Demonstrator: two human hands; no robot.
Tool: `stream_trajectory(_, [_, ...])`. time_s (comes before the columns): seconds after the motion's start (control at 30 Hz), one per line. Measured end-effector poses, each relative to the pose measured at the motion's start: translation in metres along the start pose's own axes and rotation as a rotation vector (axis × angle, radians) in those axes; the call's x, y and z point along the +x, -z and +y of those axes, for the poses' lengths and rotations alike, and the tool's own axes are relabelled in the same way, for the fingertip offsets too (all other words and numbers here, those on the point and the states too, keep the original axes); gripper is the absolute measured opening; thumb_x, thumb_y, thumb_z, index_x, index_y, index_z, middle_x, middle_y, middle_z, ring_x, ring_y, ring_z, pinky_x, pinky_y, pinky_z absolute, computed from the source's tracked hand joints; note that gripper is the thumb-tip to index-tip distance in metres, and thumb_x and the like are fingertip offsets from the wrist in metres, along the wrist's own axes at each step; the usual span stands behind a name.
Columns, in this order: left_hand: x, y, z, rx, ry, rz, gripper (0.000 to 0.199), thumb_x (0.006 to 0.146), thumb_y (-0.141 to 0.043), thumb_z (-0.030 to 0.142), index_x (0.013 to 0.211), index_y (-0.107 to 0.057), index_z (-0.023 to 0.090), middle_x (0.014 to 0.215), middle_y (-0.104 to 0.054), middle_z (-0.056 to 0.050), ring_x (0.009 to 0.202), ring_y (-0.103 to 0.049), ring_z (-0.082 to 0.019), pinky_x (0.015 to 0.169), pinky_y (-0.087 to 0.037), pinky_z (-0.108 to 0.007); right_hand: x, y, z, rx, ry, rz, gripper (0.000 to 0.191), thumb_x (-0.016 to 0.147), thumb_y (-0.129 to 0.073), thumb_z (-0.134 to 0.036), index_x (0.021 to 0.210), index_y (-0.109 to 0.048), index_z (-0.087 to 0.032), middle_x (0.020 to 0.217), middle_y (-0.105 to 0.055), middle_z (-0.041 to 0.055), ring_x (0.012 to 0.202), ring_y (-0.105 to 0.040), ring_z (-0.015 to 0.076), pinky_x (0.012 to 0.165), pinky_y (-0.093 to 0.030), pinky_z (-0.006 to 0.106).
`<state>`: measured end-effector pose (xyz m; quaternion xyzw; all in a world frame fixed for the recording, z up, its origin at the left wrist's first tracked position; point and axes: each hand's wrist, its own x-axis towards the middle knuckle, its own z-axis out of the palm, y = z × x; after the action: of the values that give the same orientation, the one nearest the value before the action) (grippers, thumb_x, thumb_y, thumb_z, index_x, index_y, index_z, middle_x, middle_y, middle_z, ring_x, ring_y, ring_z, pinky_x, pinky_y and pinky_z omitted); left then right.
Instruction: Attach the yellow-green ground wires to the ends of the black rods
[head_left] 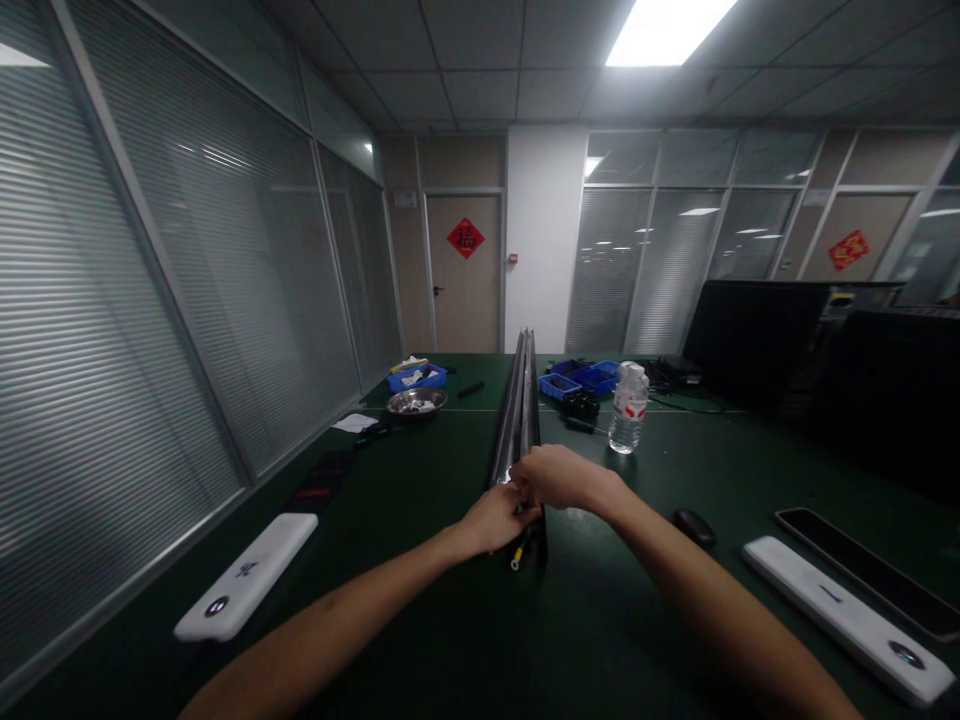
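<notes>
A long dark metal profile [517, 400] runs away from me along the middle of the green table. Both hands meet at its near end. My left hand [495, 518] lies low against the profile's left side, fingers bent around its end. Just above and to the right, my right hand [551, 474] is closed with fingertips pointing down into the profile; what it pinches is hidden. A yellow cable lug [517, 558] on a short lead sticks out below my hands, beside the dark end of the profile.
Left on the green table [420, 620] are a white device [251, 575], a metal bowl [417, 402] and a blue tray [405, 382]. Right are a water bottle [628, 412], blue baskets [592, 377], a mouse [694, 527], another white device [840, 610], a phone [870, 570] and monitors [757, 340].
</notes>
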<state>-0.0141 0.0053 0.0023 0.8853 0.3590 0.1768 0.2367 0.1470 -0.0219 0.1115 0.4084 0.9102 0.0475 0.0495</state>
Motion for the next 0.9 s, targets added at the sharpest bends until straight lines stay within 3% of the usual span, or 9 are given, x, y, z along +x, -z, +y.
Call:
stream_trajectory(0.17, [0.002,-0.004,-0.004,-0.013,0.036,-0.006,0.024,0.095,-0.052,0.036,0.101,-0.068,0.019,0.104,-0.072,-0.006,0.096,-0.066,-0.021,0.090,-0.048,-0.030,0.003,-0.002,0.005,0.017,0.011,-0.018,0.027,0.082,-0.062,-0.011,0.103,-0.074,-0.022,0.100,-0.076,0.0089,0.094,-0.073,0.0240,0.072,-0.049,0.024])
stream_trajectory(0.43, [-0.001,0.001,0.005,-0.070,0.007,-0.020,0.026,0.093,-0.056,0.032,0.114,-0.068,0.022,0.117,-0.070,-0.005,0.109,-0.063,-0.023,0.099,-0.044,-0.032,0.007,0.000,-0.004,0.055,-0.092,-0.118,0.026,0.089,-0.051,-0.017,0.093,-0.076,-0.010,0.078,-0.076,0.0149,0.076,-0.075,0.0238,0.062,-0.051,0.024])
stream_trajectory(0.53, [-0.003,0.001,0.006,-0.065,0.012,-0.010,0.026,0.094,-0.055,0.032,0.114,-0.068,0.022,0.119,-0.069,-0.005,0.108,-0.063,-0.023,0.097,-0.045,-0.032,0.004,0.001,-0.006,0.066,-0.108,-0.131,0.027,0.090,-0.051,-0.019,0.094,-0.076,-0.009,0.083,-0.076,0.0164,0.074,-0.075,0.0231,0.062,-0.052,0.024])
stream_trajectory(0.63, [-0.003,0.001,0.004,-0.046,0.020,0.006,0.027,0.095,-0.053,0.033,0.115,-0.067,0.021,0.119,-0.069,-0.006,0.107,-0.063,-0.023,0.095,-0.046,-0.032,0.001,0.002,-0.006,0.004,-0.054,-0.044,0.023,0.088,-0.056,-0.017,0.099,-0.075,-0.012,0.094,-0.076,0.0170,0.087,-0.074,0.0269,0.068,-0.052,0.027])
stream_trajectory(0.73, [-0.002,-0.001,0.002,-0.040,0.011,0.013,0.026,0.096,-0.052,0.033,0.112,-0.067,0.021,0.115,-0.070,-0.005,0.106,-0.063,-0.023,0.094,-0.046,-0.031,0.000,0.000,-0.002,-0.010,-0.015,0.001,0.022,0.086,-0.060,-0.017,0.103,-0.074,-0.017,0.097,-0.076,0.0137,0.091,-0.074,0.0282,0.068,-0.051,0.027])
stream_trajectory(0.9, [-0.001,-0.001,0.002,-0.040,0.045,-0.021,0.026,0.095,-0.051,0.035,0.106,-0.069,0.019,0.111,-0.070,-0.006,0.101,-0.064,-0.022,0.088,-0.047,-0.030,0.004,-0.006,0.009,0.049,0.007,-0.040,0.029,0.078,-0.066,-0.010,0.104,-0.072,-0.022,0.099,-0.076,0.0073,0.093,-0.073,0.0255,0.067,-0.049,0.024])
